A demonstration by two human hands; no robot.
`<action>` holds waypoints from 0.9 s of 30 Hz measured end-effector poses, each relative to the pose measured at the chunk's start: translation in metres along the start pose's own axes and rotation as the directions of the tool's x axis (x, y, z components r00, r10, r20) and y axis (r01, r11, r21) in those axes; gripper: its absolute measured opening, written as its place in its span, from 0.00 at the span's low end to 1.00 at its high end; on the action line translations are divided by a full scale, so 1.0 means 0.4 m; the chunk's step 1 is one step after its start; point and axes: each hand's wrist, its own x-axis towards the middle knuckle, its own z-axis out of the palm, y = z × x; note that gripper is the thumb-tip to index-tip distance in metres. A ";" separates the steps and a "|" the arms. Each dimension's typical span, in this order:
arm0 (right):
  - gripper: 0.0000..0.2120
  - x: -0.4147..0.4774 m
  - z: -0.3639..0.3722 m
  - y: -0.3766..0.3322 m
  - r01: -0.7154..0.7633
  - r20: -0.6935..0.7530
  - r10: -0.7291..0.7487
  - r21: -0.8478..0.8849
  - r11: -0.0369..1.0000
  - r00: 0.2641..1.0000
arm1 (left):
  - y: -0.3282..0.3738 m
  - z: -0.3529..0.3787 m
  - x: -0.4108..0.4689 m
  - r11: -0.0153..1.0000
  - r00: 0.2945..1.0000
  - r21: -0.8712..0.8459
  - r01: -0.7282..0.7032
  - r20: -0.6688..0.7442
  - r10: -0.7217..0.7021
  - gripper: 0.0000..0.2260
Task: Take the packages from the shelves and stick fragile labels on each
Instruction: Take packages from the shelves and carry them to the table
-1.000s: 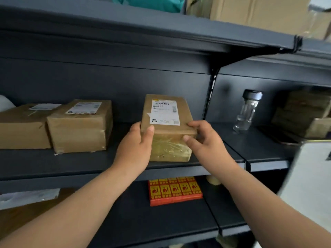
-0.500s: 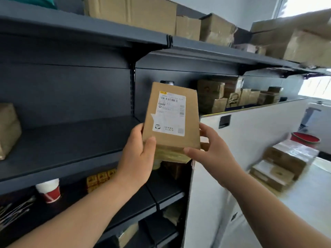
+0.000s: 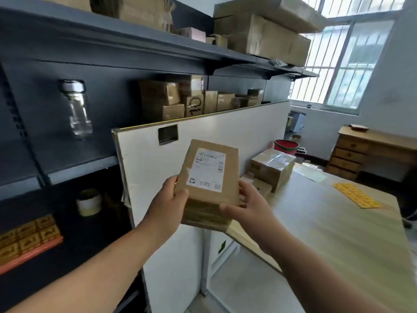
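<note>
A brown cardboard package point(image 3: 208, 201) with a white shipping label on top is held in mid-air in front of a white partition. My left hand point(image 3: 168, 205) grips its left side, thumb on top. My right hand point(image 3: 249, 205) holds its right side and near corner, fingers curled under it. A yellow sheet of fragile labels point(image 3: 357, 196) lies on the pale table point(image 3: 327, 233) to the right. Two taped packages point(image 3: 272, 167) sit stacked at the table's far left corner.
Dark shelves point(image 3: 79, 163) on the left hold a glass jar point(image 3: 77, 110), a tape roll point(image 3: 88, 202), a second label sheet point(image 3: 27, 239) and several boxes point(image 3: 171, 99). A white partition point(image 3: 225, 136) edges the table. A red bucket point(image 3: 286, 146) and wooden drawers point(image 3: 358, 152) stand beyond.
Both hands have lifted the package off the shelf and carried it to the right, away from the shelves and over the table's near corner. The view has swung right with it.
</note>
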 end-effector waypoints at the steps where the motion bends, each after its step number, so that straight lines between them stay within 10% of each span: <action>1: 0.35 0.002 -0.027 0.028 -0.040 -0.015 0.040 -0.005 0.999 0.999 | -0.010 0.038 0.012 1.000 0.999 0.006 0.030 0.038 -0.030 0.13; 27: 0.29 0.549 -0.065 0.497 -0.588 -0.203 0.567 -0.058 0.807 0.798 | -0.480 0.389 0.736 0.880 0.757 0.259 0.399 0.448 -0.475 0.21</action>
